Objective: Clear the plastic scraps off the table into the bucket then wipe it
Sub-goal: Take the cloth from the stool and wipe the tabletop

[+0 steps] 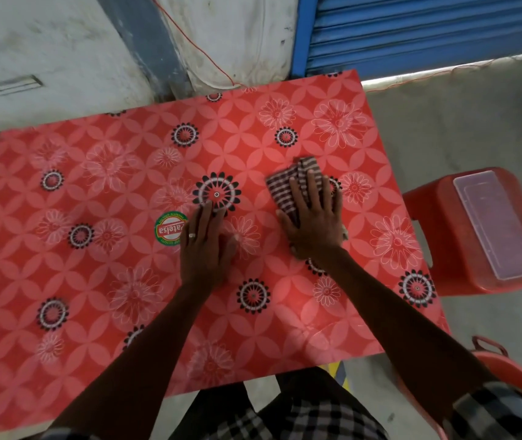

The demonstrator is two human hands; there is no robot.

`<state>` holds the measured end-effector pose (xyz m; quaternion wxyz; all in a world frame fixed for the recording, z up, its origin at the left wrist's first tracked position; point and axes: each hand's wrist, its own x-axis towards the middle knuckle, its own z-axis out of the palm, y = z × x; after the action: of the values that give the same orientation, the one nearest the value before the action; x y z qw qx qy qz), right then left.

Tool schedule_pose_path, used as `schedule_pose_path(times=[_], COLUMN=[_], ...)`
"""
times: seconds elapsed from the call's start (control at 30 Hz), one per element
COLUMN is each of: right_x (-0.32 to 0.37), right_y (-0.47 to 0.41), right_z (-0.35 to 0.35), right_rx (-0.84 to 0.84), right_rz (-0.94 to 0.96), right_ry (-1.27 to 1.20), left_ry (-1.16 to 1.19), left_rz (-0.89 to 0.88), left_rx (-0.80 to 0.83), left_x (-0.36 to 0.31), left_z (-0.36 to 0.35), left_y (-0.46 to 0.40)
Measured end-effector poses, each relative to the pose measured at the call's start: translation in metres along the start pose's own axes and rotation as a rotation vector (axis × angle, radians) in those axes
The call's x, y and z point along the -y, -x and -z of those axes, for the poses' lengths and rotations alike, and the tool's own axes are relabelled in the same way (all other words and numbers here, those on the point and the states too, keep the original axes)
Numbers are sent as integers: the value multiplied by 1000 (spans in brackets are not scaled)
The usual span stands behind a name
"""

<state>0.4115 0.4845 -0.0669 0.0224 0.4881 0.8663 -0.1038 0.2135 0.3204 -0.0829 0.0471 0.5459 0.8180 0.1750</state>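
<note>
Right hand presses flat, fingers spread, on the striped cloth; left hand rests released on the red floral counter beside it. No scraps visible: clearing looks done, wiping underway. Red bucket sits below the right elbow.

head view looks steeply down, close over the table.

Round sticker on the table reads "Patelsa" (upside down; rim text unreadable)
</note>
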Motion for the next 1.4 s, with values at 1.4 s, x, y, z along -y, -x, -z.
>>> schedule_pose_path(times=[1.4], right_x=[-68], right_y=[-123], right_z=[23], right_rx=[-114], right_rz=[-175], right_ry=[6], left_ry=[-90], left_rz=[-147], left_rx=[150], left_x=[48], left_z=[5], left_y=[-81])
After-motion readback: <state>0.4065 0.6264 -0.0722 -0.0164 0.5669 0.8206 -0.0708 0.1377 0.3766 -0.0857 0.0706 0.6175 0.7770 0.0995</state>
